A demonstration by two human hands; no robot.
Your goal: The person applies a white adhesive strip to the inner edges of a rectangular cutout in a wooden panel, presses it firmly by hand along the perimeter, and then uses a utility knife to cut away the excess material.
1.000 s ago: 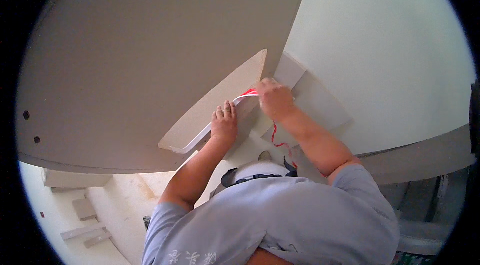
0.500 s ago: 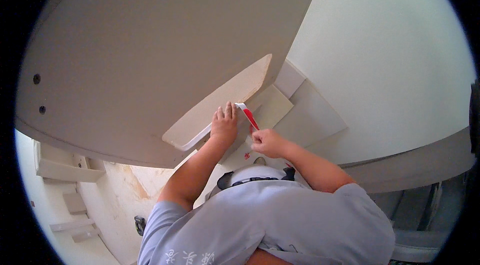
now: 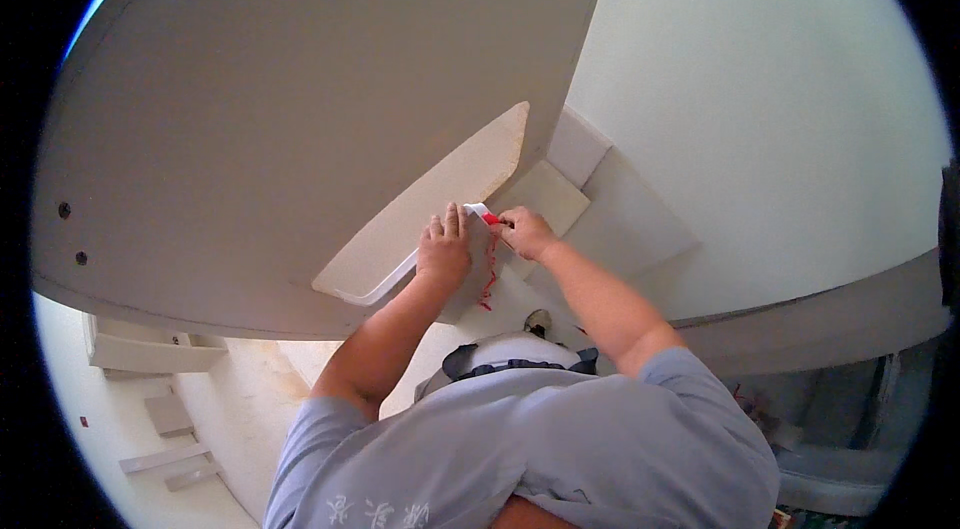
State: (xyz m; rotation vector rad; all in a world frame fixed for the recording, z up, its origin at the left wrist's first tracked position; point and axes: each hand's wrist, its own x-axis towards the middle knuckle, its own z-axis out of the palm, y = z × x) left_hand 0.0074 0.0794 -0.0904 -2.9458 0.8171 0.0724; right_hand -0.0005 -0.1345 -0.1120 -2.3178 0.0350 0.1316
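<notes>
A large grey-beige board (image 3: 300, 49) has a cream cutout area (image 3: 420, 189) with rounded corners. A white strip (image 3: 390, 279) runs along the lower edge of that area. My left hand (image 3: 443, 247) lies flat on the strip near its right part, fingers extended. Just right of it, my right hand (image 3: 525, 234) pinches the strip's free end, where red backing (image 3: 490, 219) shows. A thin, crinkled red ribbon (image 3: 489, 279) hangs beneath. Whether my right fingers hold anything else is too small to tell.
A pale wall (image 3: 750, 109) stands to the right, with overlapping pale sheets (image 3: 630, 219) at its foot. Below the board at the left are ledges (image 3: 160, 359) and offcut pieces (image 3: 170, 414) on a light floor (image 3: 250, 399). My shoe (image 3: 537, 322) shows beyond my waist.
My right hand went from the cutout's upper right down toward me, then back up a little. The strip's free end now bends down beside my left hand, which stays pressed in place.
</notes>
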